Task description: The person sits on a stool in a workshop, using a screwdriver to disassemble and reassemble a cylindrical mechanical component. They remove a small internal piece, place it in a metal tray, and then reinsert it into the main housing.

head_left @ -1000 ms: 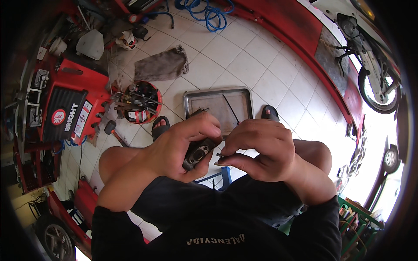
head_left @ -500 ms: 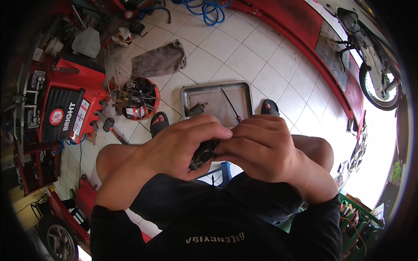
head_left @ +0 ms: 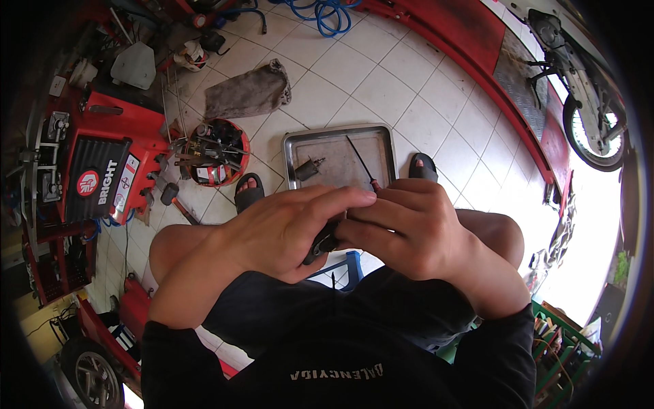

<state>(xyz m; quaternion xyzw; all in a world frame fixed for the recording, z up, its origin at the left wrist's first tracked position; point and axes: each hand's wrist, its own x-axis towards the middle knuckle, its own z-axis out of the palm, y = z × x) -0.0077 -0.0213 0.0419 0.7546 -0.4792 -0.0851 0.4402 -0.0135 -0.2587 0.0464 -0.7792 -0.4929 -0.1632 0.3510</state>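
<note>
My left hand (head_left: 293, 228) is wrapped round a dark metal part (head_left: 323, 242), mostly covered by my fingers, above my lap. My right hand (head_left: 402, 228) closes on the same part from the right, its fingertips hidden behind it and beside my left thumb; whether they pinch anything smaller is hidden. Beyond my hands, a steel tray (head_left: 338, 132) on the tiles holds a dark cylindrical part (head_left: 306, 168) and a long thin tool with a red handle (head_left: 375, 185). A blue object (head_left: 352, 269) shows below my hands, between my legs.
To the left are a red bucket of tools (head_left: 218, 150), a red machine (head_left: 109, 146) and a hammer (head_left: 180, 208). A grey rag (head_left: 242, 92) and blue hose (head_left: 327, 17) lie farther off. A red ramp (head_left: 497, 109) and a motorbike (head_left: 579, 102) are at right.
My right hand has moved in against the dark part, and both hands have shifted slightly up and to the right, together. The part is now more covered by my fingers.
</note>
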